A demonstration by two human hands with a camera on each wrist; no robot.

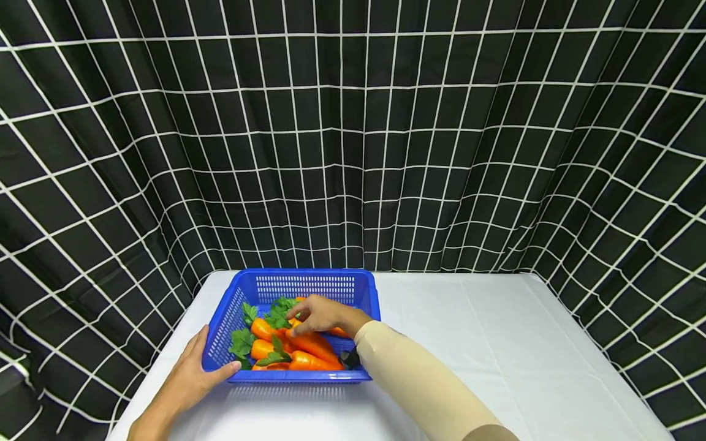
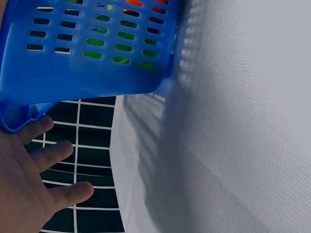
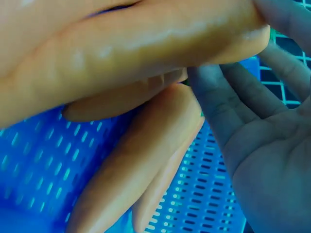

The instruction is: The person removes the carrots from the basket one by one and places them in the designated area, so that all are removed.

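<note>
A blue plastic basket [image 1: 300, 376] holds several orange carrots with green leaves [image 1: 241, 342]. My right hand [image 1: 320, 312] reaches in over the pile and pinches the thick leafy end of one carrot [image 1: 313, 344] between thumb and fingers. In the right wrist view that carrot [image 3: 146, 41] lies across the top, above other carrots [image 3: 141, 155]. My left hand [image 1: 190, 372] rests at the basket's near left corner, thumb by the front rim. Its fingers [image 2: 73, 195] are straight and spread beneath the rim in the left wrist view.
The basket stands on a white-covered table [image 1: 458, 318], towards its left side. A black curtain [image 1: 353, 153] with white grid lines hangs behind and at both sides. My right forearm, in a cream sleeve [image 1: 419, 373], crosses the basket's near right corner.
</note>
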